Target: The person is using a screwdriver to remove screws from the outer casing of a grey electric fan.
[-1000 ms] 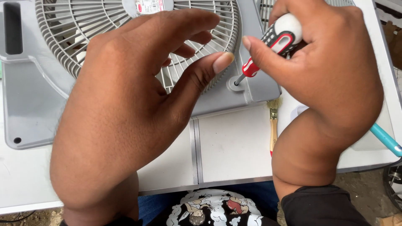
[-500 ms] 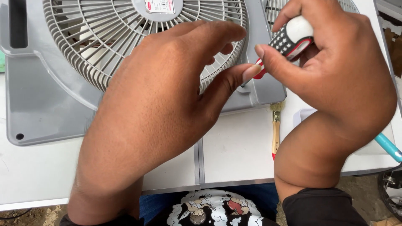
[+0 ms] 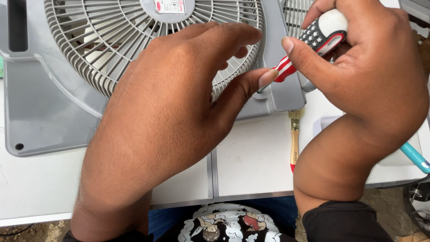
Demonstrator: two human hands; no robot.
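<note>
A grey box fan (image 3: 42, 112) lies flat on a white table (image 3: 251, 161), its round grille (image 3: 107, 36) facing up. My right hand (image 3: 371, 85) grips a screwdriver (image 3: 320, 38) with a red, white and black handle; its tip points down at the fan's near right corner. My left hand (image 3: 165, 116) hovers over the grille with fingers spread, the thumb tip touching the screwdriver shaft near the corner. The screw itself is hidden behind the thumb.
A small paintbrush with a wooden handle (image 3: 294, 139) lies on the table just under the fan's corner. A teal-handled tool (image 3: 414, 157) pokes out at the right edge. A second grille (image 3: 298, 15) lies at the top right. The table's front edge runs near my lap.
The view has shifted so the fan sits lower and to the right. My left thumb has moved up against the screwdriver shaft, and my right hand has risen slightly.
</note>
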